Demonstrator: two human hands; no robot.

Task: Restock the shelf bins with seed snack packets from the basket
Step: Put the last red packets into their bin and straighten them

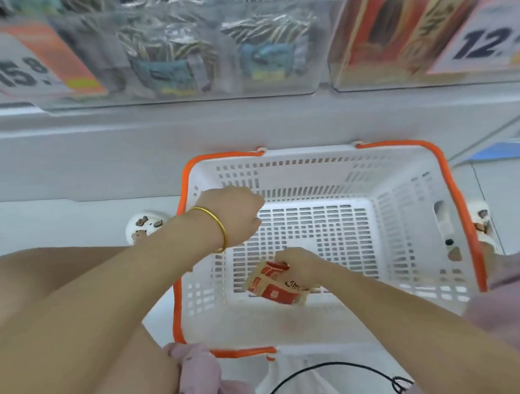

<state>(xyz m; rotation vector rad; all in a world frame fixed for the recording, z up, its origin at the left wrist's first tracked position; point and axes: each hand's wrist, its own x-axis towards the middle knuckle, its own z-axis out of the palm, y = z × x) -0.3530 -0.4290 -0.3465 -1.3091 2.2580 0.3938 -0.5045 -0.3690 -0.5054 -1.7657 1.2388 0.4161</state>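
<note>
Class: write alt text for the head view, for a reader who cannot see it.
A person's right hand grips red-and-tan snack packets inside a white basket with orange handles. The left hand hovers over its left side; stocked clear shelf bins sit above.

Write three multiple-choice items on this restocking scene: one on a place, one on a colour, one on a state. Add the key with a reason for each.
1. Where is the red and tan packet?
A. in a shelf bin
B. inside the basket, near its close wall
C. on the floor beside the basket

2. What colour are the basket's handles?
A. blue
B. green
C. orange

3. What is the right hand doing?
A. gripping the packet
B. lying flat on the shelf
C. hanging idle outside the basket

Key:
1 B, the packet shows against the slotted floor and near wall of the basket.
2 C, orange bars run along the white rim.
3 A, its fingers curl round the packet's top edge.
</note>
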